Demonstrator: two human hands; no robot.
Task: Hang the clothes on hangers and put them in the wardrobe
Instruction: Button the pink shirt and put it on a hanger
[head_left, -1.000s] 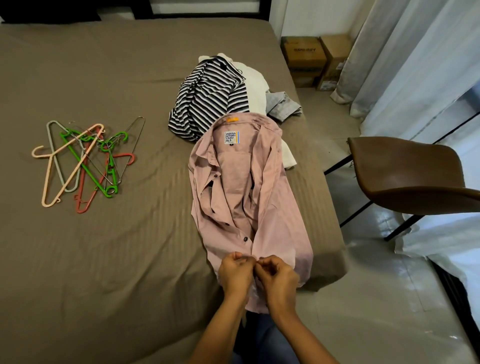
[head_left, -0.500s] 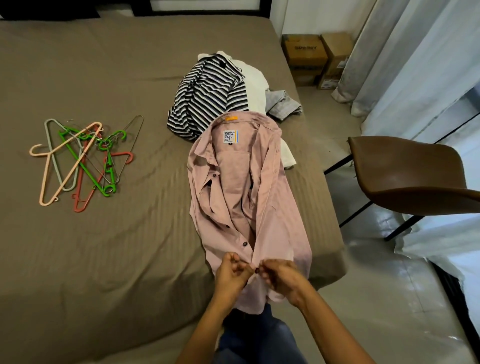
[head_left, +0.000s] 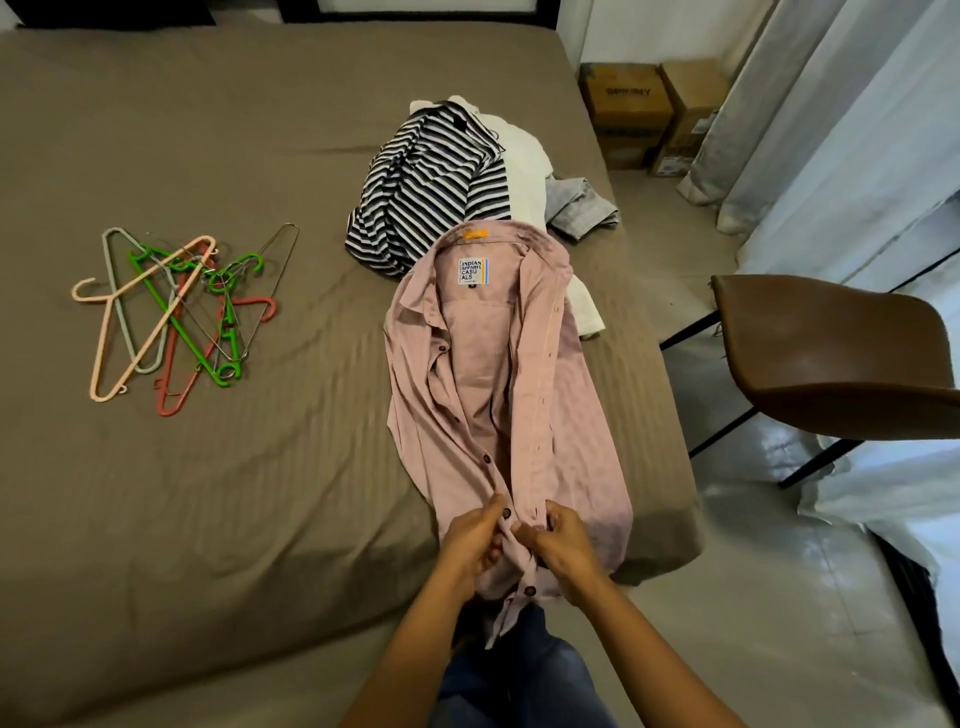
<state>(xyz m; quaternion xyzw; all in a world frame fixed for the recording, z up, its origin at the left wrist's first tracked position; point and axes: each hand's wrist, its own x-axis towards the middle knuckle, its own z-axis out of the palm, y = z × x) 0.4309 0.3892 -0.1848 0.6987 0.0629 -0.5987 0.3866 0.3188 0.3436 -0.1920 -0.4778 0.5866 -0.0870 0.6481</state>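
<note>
— Hangers (head_left: 171, 312) sit out on the left of the bed (head_left: 208, 130), a tangled heap of plastic and wire ones, and none of them carries a garment. What's beside them?

— Well apart to the right, the black-and-white striped shirt (head_left: 431, 182) lies crumpled. Just in front of it the pink shirt (head_left: 498, 395) is spread flat, collar pointing away, hem hanging over the near edge.

— And the hands?

— Left hand (head_left: 475, 540) pinches the button-side front edge near the hem, thumb right by a dark button. Right hand (head_left: 558, 545) pinches the opposite front edge, fingers curled into the cloth. The two are close together over that one button. Whether it's being done up or undone, I can't tell.

— Further right?

— A white garment (head_left: 524, 150) and a grey garment (head_left: 584, 210) are bunched behind the pink shirt near the bed's right edge, then there's a brown chair (head_left: 831, 353) on the floor.

— So where does the job stand?

— Early, I'd say. Nothing is on a hanger and no wardrobe is in view. The pink shirt has yet to get its hanger, and at least three more garments wait.
</note>
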